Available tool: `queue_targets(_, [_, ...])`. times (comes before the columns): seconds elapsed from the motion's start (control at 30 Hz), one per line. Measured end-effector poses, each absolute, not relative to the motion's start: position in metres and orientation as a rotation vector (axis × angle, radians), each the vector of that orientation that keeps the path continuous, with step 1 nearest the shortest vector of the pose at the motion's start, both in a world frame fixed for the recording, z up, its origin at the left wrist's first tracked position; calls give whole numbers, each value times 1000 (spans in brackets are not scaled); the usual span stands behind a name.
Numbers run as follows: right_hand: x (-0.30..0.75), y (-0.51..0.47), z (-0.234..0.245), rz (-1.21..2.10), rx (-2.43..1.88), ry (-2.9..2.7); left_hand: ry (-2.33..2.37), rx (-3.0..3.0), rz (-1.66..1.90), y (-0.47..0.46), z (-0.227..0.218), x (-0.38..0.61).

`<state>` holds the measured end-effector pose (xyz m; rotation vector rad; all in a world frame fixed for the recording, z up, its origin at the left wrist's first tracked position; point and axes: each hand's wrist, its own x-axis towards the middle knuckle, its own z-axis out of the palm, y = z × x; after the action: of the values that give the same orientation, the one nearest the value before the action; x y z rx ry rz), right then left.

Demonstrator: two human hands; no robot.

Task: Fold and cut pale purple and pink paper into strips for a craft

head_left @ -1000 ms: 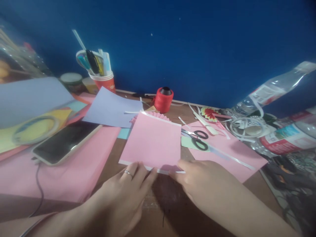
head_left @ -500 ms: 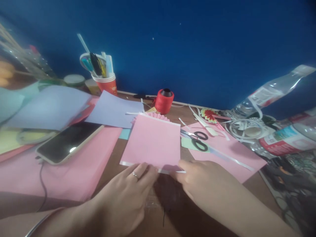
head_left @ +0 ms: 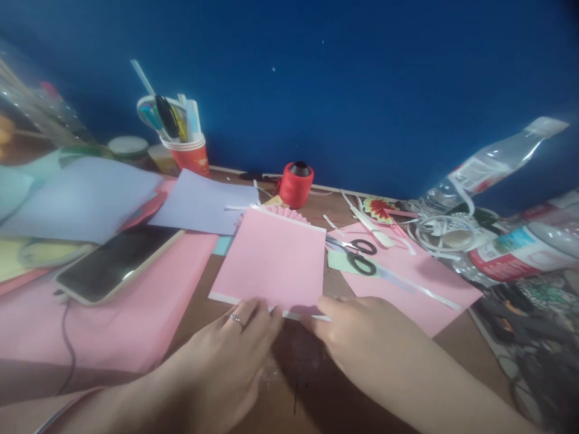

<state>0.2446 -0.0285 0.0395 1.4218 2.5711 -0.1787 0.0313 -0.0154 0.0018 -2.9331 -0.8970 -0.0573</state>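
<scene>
A pink sheet of paper (head_left: 271, 259) with white strips along its far and near edges lies in front of me on the brown table. My left hand (head_left: 239, 343), a ring on one finger, rests its outstretched fingertips on the near white edge, left of the middle. At the near right corner, my right hand (head_left: 357, 331) has its thumb and forefinger closed on the edge of that sheet. Its other fingers are curled and partly hidden. Just beyond the sheet shows a pleated pink paper piece (head_left: 284, 213). Black-handled scissors (head_left: 362, 256) lie to the right.
A red thread spool (head_left: 296, 185) stands by the blue wall. Left are a phone (head_left: 117, 265), lilac sheets (head_left: 203, 202) and a red cup (head_left: 190, 158) of pens. Another pink sheet (head_left: 420, 283) and plastic bottles (head_left: 511, 154) occupy the right.
The whole view has shifted slightly, so things appear a little further left. Both hands keep their places at the near edge of the pink paper.
</scene>
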Motion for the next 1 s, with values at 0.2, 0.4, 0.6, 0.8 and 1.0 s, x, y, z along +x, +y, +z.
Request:
queue_targets(0.2, [244, -27, 39, -186, 1423, 2560, -903, -2977, 78, -16, 4, 32])
queue_targets(0.4, [244, -28, 36, -167, 1412, 2546, -897, -2996, 220, -14, 10, 36])
queue_targets(0.6, [243, -31, 34, -158, 1409, 2559, -869, -2995, 232, -11, 17, 40])
queue_targets(0.8, [241, -32, 35, -144, 1425, 2555, -885, -2979, 279, -11, 18, 42])
queue_targets(1.0, [243, -31, 35, -171, 1448, 2548, -847, -2940, 182, -13, 16, 42])
